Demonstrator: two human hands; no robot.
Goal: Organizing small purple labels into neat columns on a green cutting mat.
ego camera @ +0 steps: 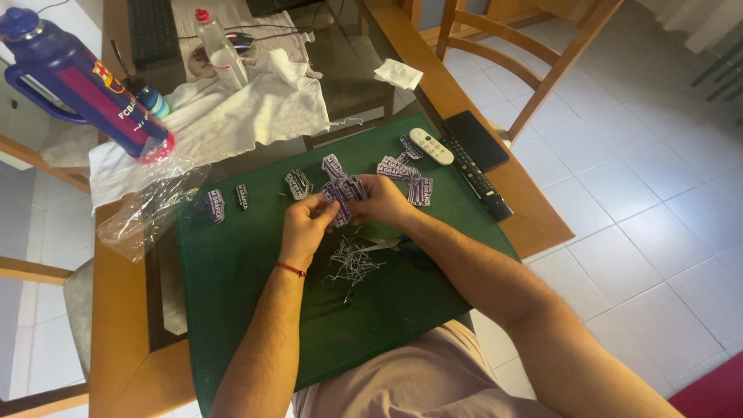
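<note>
Cutting mat (255,310) lies on the table (116,325), the person's left hand (306,224) and right hand (383,200) meeting over it on a small stack of stickers (344,195). Paper trimmings (352,263) lie just before the hands, loose stickers (298,183) behind and left, two remote controls (430,145) at right, a jug (81,77) far left.

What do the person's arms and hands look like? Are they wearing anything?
Both arms are bare, with no sleeves, gloves or watch in view. The left hand has a thin red string bracelet around its wrist. The right hand wears nothing that shows. Both forearms have dark hair.
</note>
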